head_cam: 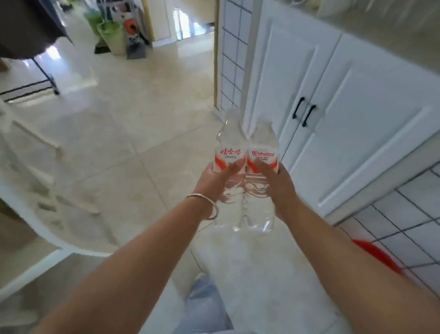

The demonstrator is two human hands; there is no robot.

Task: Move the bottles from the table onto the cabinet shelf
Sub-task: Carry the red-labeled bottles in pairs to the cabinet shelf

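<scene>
Two clear plastic water bottles with red and white labels are held side by side over the tiled floor, pressed against each other. My left hand [215, 183], with a silver bangle on its wrist, is wrapped around the left bottle [230, 150]. My right hand [275, 181] grips the right bottle [262, 150]. Both bottles tilt away from me, caps pointing forward. The white cabinet [341, 120] with two closed doors and black handles [304, 111] stands just to the right of the bottles. No shelf is visible.
A white chair or rack frame [29, 166] stands at the left. Tiled walls [429, 229] flank the cabinet. A red object [378, 257] lies low at the right. Green bins [112, 35] and clutter are far back. My leg in light jeans [203, 307] is below.
</scene>
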